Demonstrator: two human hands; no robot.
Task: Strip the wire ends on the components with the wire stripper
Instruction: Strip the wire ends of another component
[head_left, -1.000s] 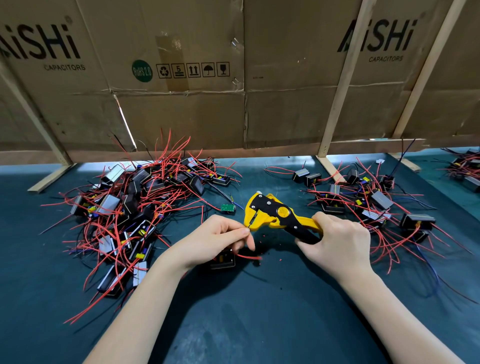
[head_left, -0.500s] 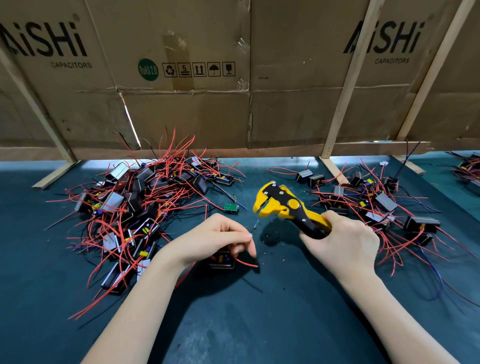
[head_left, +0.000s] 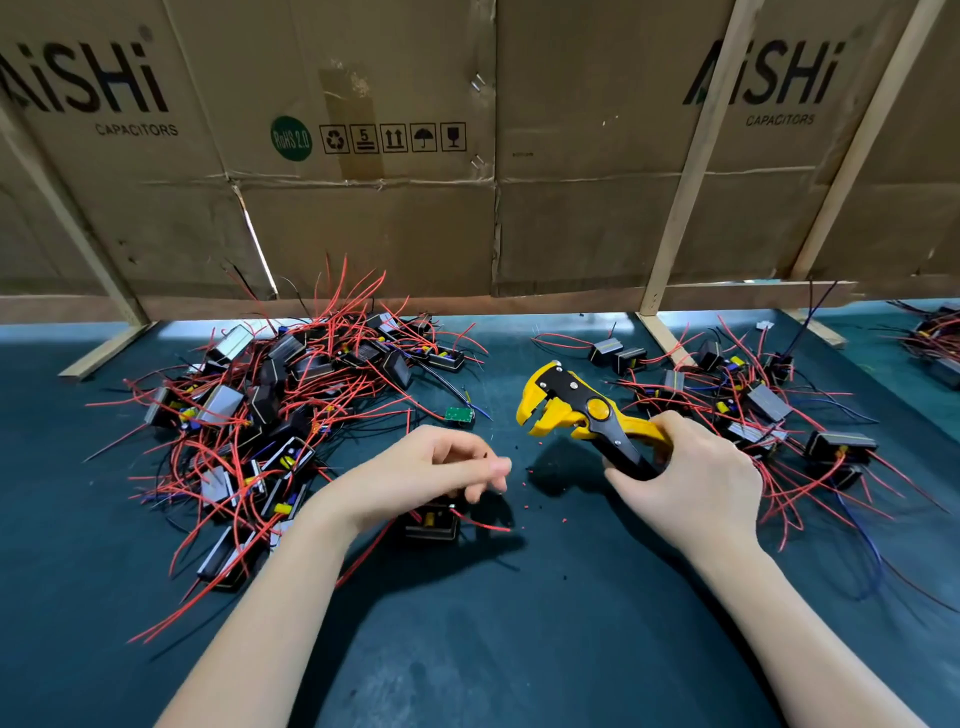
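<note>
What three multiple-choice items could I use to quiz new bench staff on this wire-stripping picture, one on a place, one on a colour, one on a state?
1. Where is the bigger pile of components?
A. by the left hand
B. by the right hand
C. on the cardboard

2. What colour is the wire stripper head?
A. blue
B. yellow
C. white

3. What is the right hand doing?
A. lying flat
B. gripping the stripper handles
C. pinching a wire

Answers: 1 A, the denser heap lies beside the left hand. 2 B, its head is yellow with black plates. 3 B, its fingers curl round the handles.
</note>
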